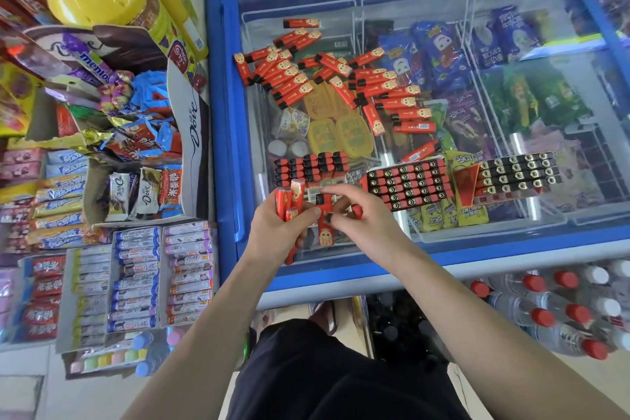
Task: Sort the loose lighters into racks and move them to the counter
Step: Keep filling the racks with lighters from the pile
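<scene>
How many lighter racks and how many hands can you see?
Lighter racks: 3
Hands, left and right: 2
Total: 5

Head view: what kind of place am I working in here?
Most likely a small convenience shop. A blue glass-topped chest freezer holds packaged ice creams, open display boxes of chocolate and sweets stand to its left, and shrink-wrapped packs of bottled water sit on the floor in front of it.
</scene>
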The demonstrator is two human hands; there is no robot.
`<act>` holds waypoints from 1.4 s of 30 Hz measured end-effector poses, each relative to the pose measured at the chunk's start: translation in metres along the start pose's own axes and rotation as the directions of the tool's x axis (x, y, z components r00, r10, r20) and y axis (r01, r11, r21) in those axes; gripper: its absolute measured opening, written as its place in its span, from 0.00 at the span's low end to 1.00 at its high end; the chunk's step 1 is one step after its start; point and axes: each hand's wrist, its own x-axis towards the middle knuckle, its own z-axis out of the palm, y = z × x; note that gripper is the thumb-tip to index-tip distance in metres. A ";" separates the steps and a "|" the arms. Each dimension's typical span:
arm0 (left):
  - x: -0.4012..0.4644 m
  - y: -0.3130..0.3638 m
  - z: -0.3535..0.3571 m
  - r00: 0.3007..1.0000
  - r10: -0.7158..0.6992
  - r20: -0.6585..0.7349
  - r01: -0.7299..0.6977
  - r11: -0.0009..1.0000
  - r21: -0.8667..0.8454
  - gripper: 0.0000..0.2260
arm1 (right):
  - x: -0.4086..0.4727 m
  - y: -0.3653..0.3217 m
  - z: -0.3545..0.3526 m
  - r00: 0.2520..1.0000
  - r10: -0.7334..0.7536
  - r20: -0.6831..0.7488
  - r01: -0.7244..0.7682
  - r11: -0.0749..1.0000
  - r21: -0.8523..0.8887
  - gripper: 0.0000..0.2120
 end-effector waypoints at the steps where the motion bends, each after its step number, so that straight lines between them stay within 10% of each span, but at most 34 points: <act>1: 0.000 -0.001 -0.001 1.000 -0.005 -0.016 0.005 1.000 0.002 0.08 | 0.002 0.000 0.000 1.000 -0.009 -0.017 0.008 1.000 -0.024 0.18; 8: 0.002 -0.015 -0.005 0.995 -0.050 -0.084 0.052 0.998 0.031 0.10 | 0.026 0.006 0.002 0.977 -0.057 -0.206 0.022 0.986 -0.167 0.03; 27: 0.021 -0.045 -0.003 0.987 -0.047 -0.152 0.093 0.945 0.313 0.08 | 0.048 0.012 0.003 0.874 -0.446 -0.191 0.239 0.738 -0.632 0.08; 33: 0.022 -0.049 -0.001 0.986 0.150 -0.076 -0.058 0.728 0.683 0.09 | 0.051 0.008 0.002 0.859 -0.490 -0.147 0.271 0.681 -0.681 0.08; 42: 0.023 -0.053 -0.007 0.979 0.200 -0.043 -0.106 0.672 0.733 0.10 | 0.049 0.009 0.008 0.831 -0.543 -0.120 0.285 0.602 -0.746 0.05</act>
